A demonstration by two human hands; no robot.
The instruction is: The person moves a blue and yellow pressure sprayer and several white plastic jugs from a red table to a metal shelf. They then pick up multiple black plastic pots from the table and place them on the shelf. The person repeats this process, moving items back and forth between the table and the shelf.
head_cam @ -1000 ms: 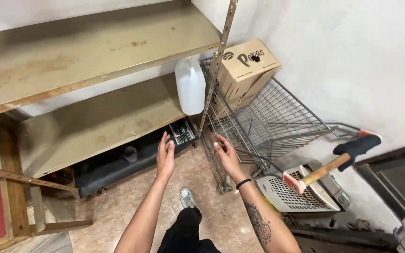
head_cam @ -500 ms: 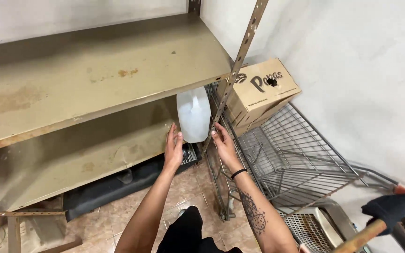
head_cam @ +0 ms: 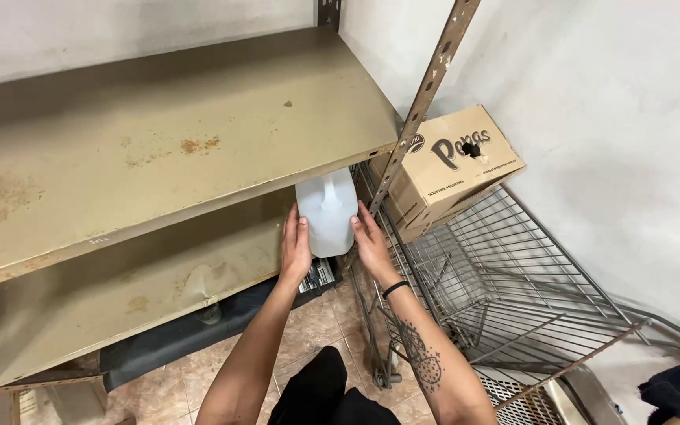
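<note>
A translucent white plastic jug point(head_cam: 327, 211) with a moulded handle stands at the right end of the lower metal shelf point(head_cam: 120, 291), partly hidden under the upper shelf point(head_cam: 159, 149). My left hand point(head_cam: 295, 250) presses flat against the jug's left side. My right hand point(head_cam: 370, 236) holds its right side, a black band on that wrist. Both hands clasp the jug between them.
A perforated shelf upright point(head_cam: 423, 102) rises just right of the jug. A wire shopping cart point(head_cam: 497, 275) beside it holds a cardboard box point(head_cam: 446, 169). A dark crate point(head_cam: 198, 330) sits on the tiled floor under the shelves. White walls close in behind and on the right.
Both hands rose from open air above the floor and closed on the jug's sides. The view moved closer to the shelves, and the red-handled tool at the right left the frame.
</note>
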